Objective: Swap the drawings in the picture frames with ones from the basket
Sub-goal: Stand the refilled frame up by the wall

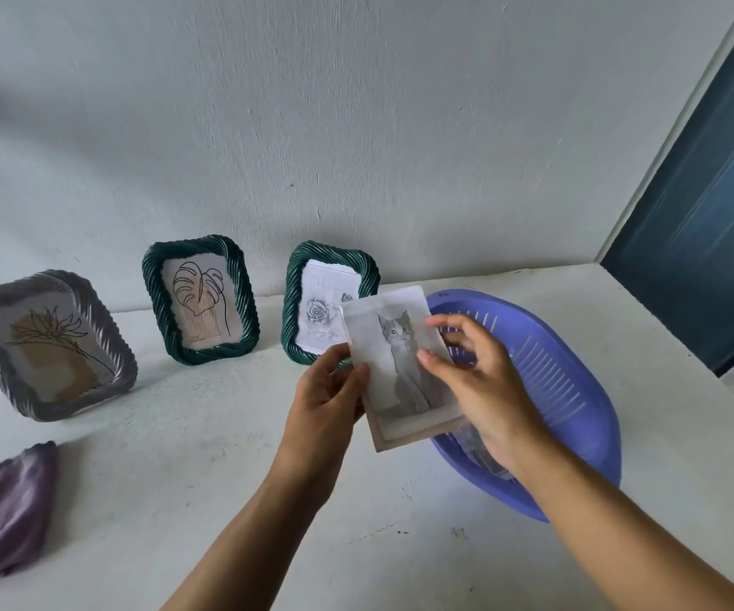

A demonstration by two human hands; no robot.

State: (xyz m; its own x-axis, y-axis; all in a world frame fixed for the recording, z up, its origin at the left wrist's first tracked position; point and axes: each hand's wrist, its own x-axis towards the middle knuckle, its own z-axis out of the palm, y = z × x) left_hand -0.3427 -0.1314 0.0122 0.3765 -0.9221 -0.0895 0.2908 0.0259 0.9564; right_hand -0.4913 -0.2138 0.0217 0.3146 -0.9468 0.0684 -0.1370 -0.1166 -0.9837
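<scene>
Here, left hand point(325, 394) and right hand point(484, 377) both pinch the cat-drawing stack point(400, 346).

One view only, from the head, wide-angle. Looks forward and down across the table point(206, 456) toward the wall point(356, 125), which fills the upper half. Very near to the left hand point(325, 399), right hand point(484, 390) and drawings point(396, 346), low in centre. Near also to the basket point(585, 443), at right. Farther back, at the wall foot: grey frame point(48, 346) at left, middle frame point(201, 297), right frame point(334, 253).
</scene>
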